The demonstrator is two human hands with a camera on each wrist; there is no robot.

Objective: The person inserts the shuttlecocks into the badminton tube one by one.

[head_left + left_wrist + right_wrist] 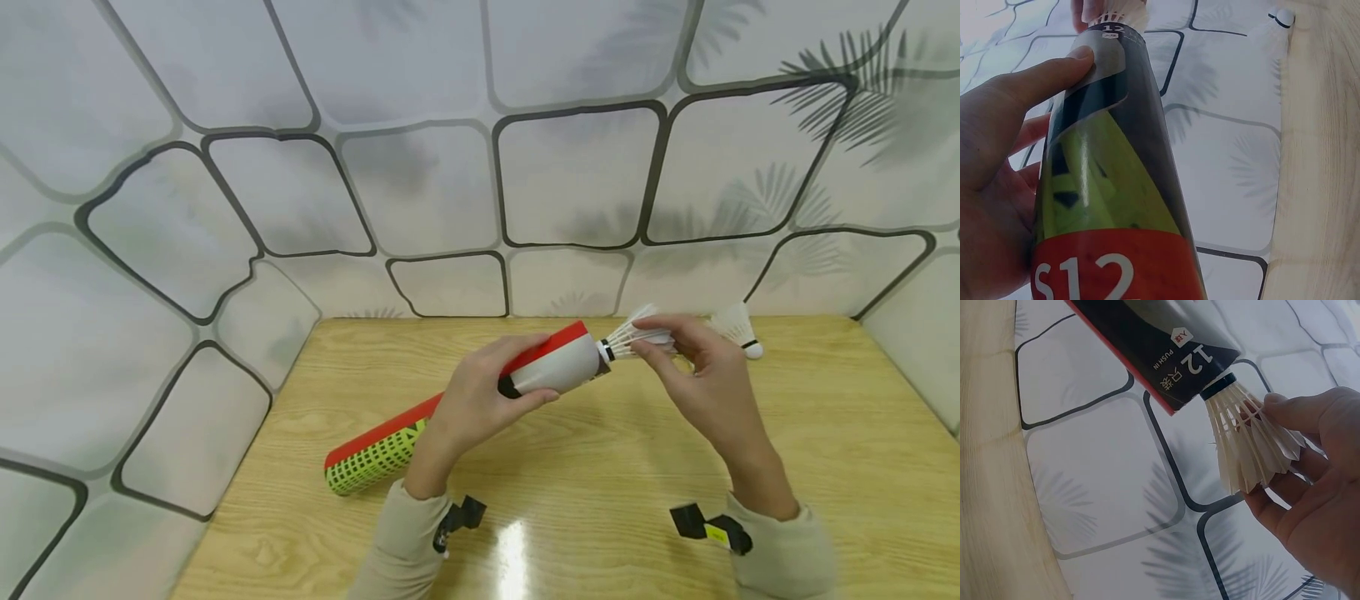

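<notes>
A long shuttlecock tube (457, 400), red, white and yellow-green, is held tilted above the wooden table (600, 500). My left hand (480, 400) grips it around the middle; the left wrist view shows the tube (1110, 187) close up with my thumb along it. A white feather shuttlecock (633, 337) sticks out of the tube's open end, cork inside. My right hand (697, 375) pinches its feathers. In the right wrist view the shuttlecock (1250, 444) sits at the tube mouth (1210, 375), my fingers (1291, 412) on the feather skirt.
A second white shuttlecock (738, 329) lies on the table near the back wall, right of my right hand; it also shows in the left wrist view (1282, 19). Tiled patterned walls (450, 167) close in the table at the back and both sides.
</notes>
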